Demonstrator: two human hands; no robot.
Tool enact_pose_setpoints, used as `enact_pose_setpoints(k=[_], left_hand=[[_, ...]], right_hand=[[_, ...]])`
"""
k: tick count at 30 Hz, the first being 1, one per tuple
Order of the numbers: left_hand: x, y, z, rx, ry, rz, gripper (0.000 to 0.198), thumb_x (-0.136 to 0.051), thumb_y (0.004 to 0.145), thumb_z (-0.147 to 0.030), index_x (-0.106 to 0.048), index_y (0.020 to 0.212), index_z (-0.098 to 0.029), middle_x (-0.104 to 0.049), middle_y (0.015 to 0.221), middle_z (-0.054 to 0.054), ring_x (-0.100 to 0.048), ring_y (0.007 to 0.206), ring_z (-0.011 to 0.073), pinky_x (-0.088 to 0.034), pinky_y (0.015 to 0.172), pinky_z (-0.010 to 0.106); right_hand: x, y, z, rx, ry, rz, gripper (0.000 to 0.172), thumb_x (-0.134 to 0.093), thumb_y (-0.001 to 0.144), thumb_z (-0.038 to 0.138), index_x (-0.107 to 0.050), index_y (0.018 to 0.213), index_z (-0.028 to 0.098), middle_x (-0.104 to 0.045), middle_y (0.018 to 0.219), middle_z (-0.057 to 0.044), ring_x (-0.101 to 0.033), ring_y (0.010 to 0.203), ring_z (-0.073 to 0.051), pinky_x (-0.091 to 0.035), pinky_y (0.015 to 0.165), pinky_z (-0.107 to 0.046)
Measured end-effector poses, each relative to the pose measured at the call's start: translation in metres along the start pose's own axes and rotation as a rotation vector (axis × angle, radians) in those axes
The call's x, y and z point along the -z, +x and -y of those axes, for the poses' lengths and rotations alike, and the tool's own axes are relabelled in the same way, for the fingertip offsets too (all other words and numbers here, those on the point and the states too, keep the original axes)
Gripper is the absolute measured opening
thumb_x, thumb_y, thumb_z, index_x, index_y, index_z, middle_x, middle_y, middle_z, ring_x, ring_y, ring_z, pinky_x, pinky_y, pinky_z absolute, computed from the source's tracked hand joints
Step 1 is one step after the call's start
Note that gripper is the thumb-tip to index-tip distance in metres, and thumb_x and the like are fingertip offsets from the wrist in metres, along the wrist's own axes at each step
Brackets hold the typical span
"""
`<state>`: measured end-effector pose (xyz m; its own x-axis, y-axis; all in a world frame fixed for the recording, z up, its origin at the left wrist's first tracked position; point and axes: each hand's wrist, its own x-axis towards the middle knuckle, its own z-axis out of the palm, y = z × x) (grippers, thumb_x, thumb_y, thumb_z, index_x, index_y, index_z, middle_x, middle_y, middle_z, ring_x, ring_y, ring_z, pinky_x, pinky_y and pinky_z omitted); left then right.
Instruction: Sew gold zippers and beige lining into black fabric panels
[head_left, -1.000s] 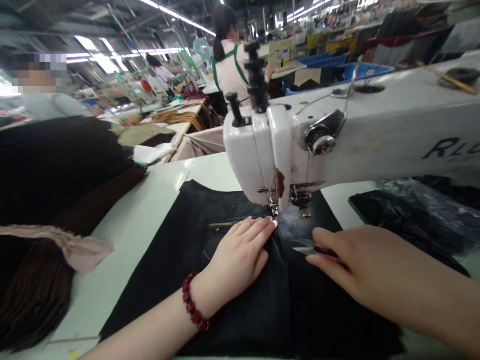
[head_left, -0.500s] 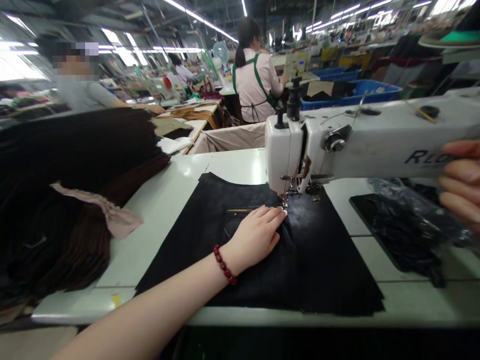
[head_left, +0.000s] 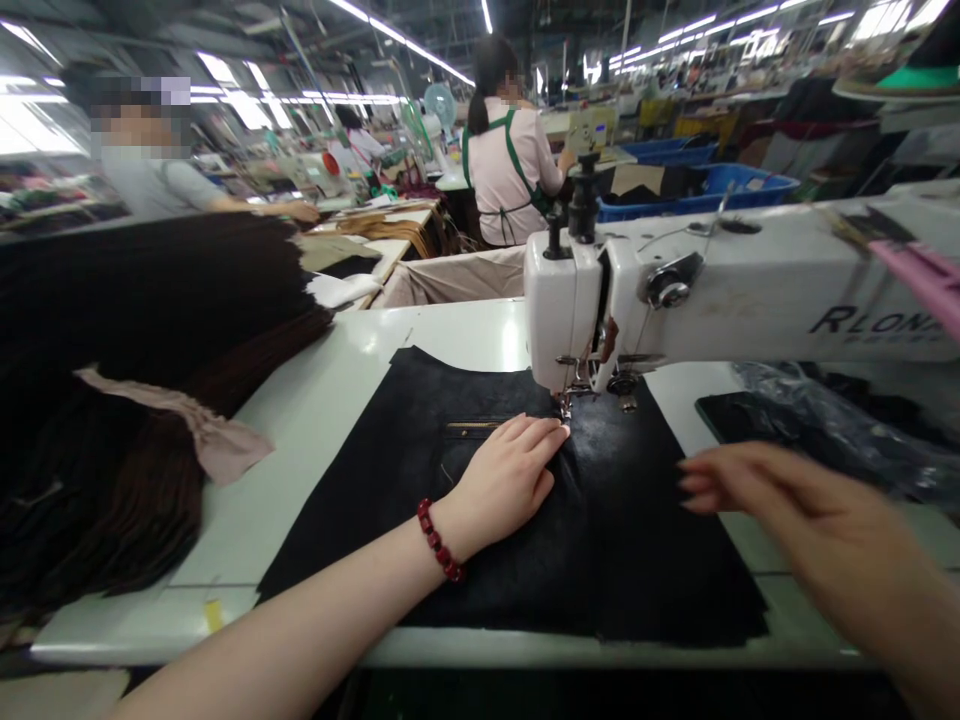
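My left hand (head_left: 506, 485), with a dark red bead bracelet (head_left: 440, 540), lies flat on a black leather-like panel (head_left: 652, 540). Its fingertips are right beside the presser foot (head_left: 565, 408) of a white sewing machine (head_left: 577, 310). Left of the fingers, a brass-toothed zipper (head_left: 471, 426) is set into the panel, partly under my hand. My right hand (head_left: 810, 510), blurred by motion, hovers over the right side of the panel. Its fingers stretch left, loosely curved, with nothing visible in them. Pink-handled scissors (head_left: 919, 270) rest on the machine's arm, cut off by the frame edge.
A tall stack of dark cut pieces (head_left: 135, 330) stands on the left, with a pale cloth strip (head_left: 180, 415) across it. Clear plastic wrapping (head_left: 832, 410) lies under the machine arm. Beyond are a blue bin (head_left: 750, 185), a person in a green-strapped apron (head_left: 502, 165) and another person (head_left: 161, 180).
My right hand has come away from the machine arm, moving left and down over the panel. Pink-handled scissors now show on the arm. My left hand stays on the panel.
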<state>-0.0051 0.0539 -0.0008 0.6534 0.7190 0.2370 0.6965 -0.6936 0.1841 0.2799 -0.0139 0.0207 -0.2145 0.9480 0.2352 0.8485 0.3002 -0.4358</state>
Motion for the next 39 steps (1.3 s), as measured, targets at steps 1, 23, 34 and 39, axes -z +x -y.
enact_pose_setpoints(k=[1,23,34,39], left_hand=[[0.000,0.000,0.000,0.001,-0.003,0.000,0.046,-0.051,0.089,-0.012,-0.050,0.135,-0.017,-0.054,0.135,0.007,-0.049,0.126,0.0228,-0.035,0.116,0.041],[-0.004,-0.003,0.009,0.000,-0.094,0.004,0.049,-0.053,0.087,-0.014,-0.050,0.135,-0.017,-0.053,0.142,0.006,-0.048,0.133,0.0182,-0.029,0.121,0.040],[-0.004,0.005,0.015,0.015,-0.098,0.026,0.047,-0.051,0.088,-0.015,-0.049,0.136,-0.016,-0.052,0.142,0.005,-0.044,0.135,0.0164,-0.026,0.123,0.037],[-0.003,0.007,0.016,0.026,-0.114,0.041,0.048,-0.053,0.087,-0.013,-0.050,0.135,-0.016,-0.051,0.143,0.005,-0.043,0.136,0.0169,-0.025,0.123,0.038]], right_hand=[[-0.012,0.011,0.015,0.063,0.097,0.081,0.032,-0.040,0.100,0.035,-0.063,0.121,0.025,-0.069,0.116,-0.005,-0.067,0.102,-0.017,-0.055,0.089,-0.030],[-0.065,0.073,0.025,0.339,-0.072,0.102,0.035,-0.047,0.096,0.019,-0.063,0.127,0.020,-0.063,0.130,-0.007,-0.062,0.116,-0.020,-0.053,0.098,-0.038],[-0.072,0.079,0.021,0.278,-0.040,0.104,0.037,-0.043,0.098,0.021,-0.061,0.129,0.024,-0.060,0.135,-0.006,-0.061,0.116,-0.021,-0.052,0.100,-0.039],[-0.075,0.081,0.020,0.265,-0.037,0.102,0.037,-0.042,0.097,0.019,-0.061,0.130,0.023,-0.060,0.135,-0.008,-0.062,0.115,-0.022,-0.053,0.098,-0.041]])
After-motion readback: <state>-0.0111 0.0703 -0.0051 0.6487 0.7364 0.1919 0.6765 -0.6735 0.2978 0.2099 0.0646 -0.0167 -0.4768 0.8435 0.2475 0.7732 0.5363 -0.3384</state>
